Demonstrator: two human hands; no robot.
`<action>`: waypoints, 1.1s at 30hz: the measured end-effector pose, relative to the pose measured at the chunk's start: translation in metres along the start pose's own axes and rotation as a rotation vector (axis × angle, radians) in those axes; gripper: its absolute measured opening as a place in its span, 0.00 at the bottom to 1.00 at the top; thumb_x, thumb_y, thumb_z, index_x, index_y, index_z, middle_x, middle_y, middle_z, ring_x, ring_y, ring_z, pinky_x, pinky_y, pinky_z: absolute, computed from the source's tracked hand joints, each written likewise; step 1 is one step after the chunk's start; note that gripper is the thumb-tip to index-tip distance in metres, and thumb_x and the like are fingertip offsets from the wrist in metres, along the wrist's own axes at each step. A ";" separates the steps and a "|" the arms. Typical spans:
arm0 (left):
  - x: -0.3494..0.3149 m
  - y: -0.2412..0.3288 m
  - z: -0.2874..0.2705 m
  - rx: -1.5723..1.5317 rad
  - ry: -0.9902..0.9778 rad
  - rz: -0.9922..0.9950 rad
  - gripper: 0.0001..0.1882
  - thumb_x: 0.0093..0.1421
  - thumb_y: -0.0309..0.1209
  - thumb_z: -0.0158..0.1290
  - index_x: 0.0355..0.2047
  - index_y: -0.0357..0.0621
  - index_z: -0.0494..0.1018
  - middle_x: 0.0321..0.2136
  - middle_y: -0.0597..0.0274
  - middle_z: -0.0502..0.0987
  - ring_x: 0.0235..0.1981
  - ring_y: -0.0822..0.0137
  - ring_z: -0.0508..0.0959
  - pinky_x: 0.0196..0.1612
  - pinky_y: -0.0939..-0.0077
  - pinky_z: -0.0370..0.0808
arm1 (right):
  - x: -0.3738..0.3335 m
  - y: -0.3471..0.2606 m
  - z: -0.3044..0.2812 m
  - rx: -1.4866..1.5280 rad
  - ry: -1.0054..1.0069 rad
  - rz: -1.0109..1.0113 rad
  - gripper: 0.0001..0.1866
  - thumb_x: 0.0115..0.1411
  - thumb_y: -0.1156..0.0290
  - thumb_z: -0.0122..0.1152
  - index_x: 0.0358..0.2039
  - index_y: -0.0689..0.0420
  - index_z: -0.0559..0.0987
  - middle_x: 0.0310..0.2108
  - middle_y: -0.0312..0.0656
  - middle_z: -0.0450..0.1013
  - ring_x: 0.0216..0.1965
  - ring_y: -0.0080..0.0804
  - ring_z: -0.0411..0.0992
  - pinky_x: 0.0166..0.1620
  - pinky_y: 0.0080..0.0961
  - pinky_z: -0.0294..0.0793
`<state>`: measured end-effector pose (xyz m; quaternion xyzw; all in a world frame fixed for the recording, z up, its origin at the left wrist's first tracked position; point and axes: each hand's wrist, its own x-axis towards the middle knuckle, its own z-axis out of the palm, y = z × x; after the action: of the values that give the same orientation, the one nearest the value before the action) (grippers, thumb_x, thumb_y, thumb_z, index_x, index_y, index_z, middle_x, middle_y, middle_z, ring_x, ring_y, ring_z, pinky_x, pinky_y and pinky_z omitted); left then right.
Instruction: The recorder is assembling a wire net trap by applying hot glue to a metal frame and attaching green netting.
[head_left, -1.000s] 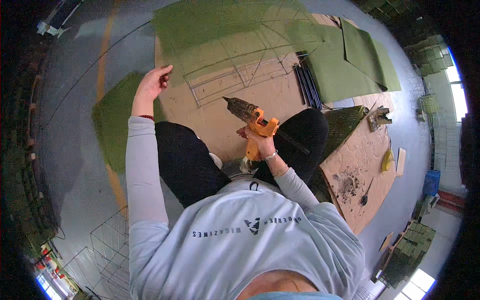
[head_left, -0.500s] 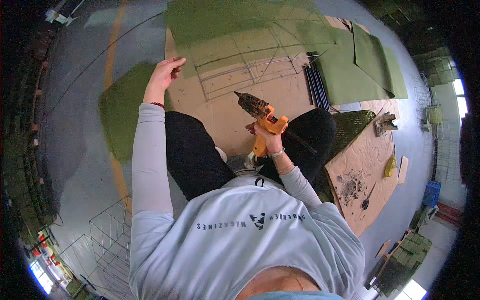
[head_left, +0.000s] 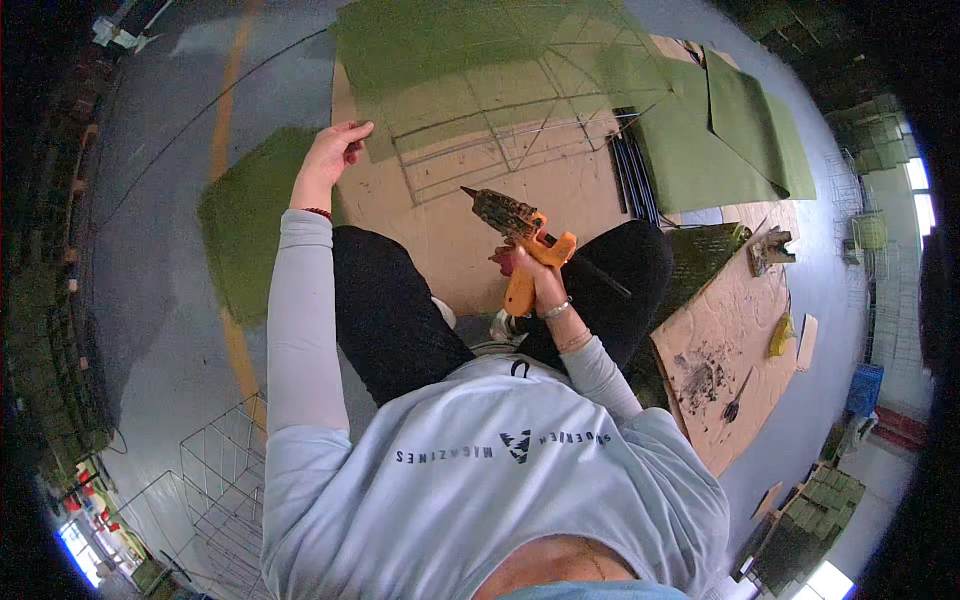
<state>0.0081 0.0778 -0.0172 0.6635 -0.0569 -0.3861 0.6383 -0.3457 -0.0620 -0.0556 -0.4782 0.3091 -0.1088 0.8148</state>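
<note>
My right hand (head_left: 541, 281) is closed around the handle of an orange glue gun (head_left: 518, 229). The gun's barrel is caked in dark residue, and its nozzle points up and left over the cardboard. Out to the left, my left hand (head_left: 336, 154) is closed in a pinch at the left edge of a thin green mesh cloth (head_left: 430, 55). This cloth drapes over a wire frame (head_left: 460, 186), whose near bars show below it. The frame rests on a cardboard sheet (head_left: 385, 210) in front of my legs.
Thicker green sheets (head_left: 690, 140) lie at the right, beside dark rods (head_left: 632, 165). Another green piece (head_left: 255, 220) lies left of my knee. On cardboard to the right are a glue-stained stand (head_left: 771, 250), scissors (head_left: 735, 405) and a yellow object (head_left: 781, 334). Wire racks (head_left: 215, 465) stand lower left.
The glue gun's nozzle has shifted slightly left and down with my right hand. My left hand has moved down a little, still pinching at the cloth's edge.
</note>
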 end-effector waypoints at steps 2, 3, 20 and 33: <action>0.001 0.000 0.003 -0.001 0.008 0.003 0.07 0.46 0.33 0.57 0.22 0.50 0.69 0.16 0.76 0.66 0.16 0.82 0.64 0.18 0.89 0.58 | -0.001 -0.004 0.004 0.090 -0.025 0.012 0.18 0.54 0.66 0.49 0.43 0.63 0.66 0.37 0.43 0.69 0.37 0.32 0.70 0.37 0.23 0.69; 0.001 0.001 0.004 -0.004 0.018 0.005 0.07 0.46 0.33 0.57 0.22 0.50 0.69 0.16 0.76 0.66 0.16 0.82 0.64 0.18 0.89 0.59 | -0.001 -0.004 0.004 0.106 -0.023 -0.001 0.17 0.54 0.66 0.50 0.41 0.62 0.67 0.35 0.42 0.69 0.34 0.30 0.70 0.35 0.23 0.69; 0.002 0.000 0.002 -0.043 0.022 -0.016 0.08 0.45 0.32 0.58 0.24 0.49 0.70 0.16 0.76 0.67 0.17 0.83 0.65 0.17 0.90 0.59 | 0.006 -0.020 0.009 0.081 -0.043 0.109 0.14 0.52 0.63 0.52 0.35 0.58 0.69 0.25 0.36 0.70 0.24 0.24 0.68 0.26 0.21 0.68; 0.005 0.003 0.008 -0.025 0.030 -0.025 0.08 0.45 0.32 0.58 0.24 0.51 0.70 0.18 0.77 0.68 0.20 0.82 0.66 0.20 0.87 0.59 | 0.035 -0.040 0.034 0.500 -0.142 0.178 0.19 0.56 0.53 0.44 0.32 0.59 0.66 0.27 0.45 0.70 0.18 0.26 0.65 0.23 0.20 0.67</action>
<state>0.0081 0.0675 -0.0158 0.6617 -0.0341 -0.3849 0.6425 -0.2932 -0.0747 -0.0237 -0.2396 0.2558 -0.0760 0.9335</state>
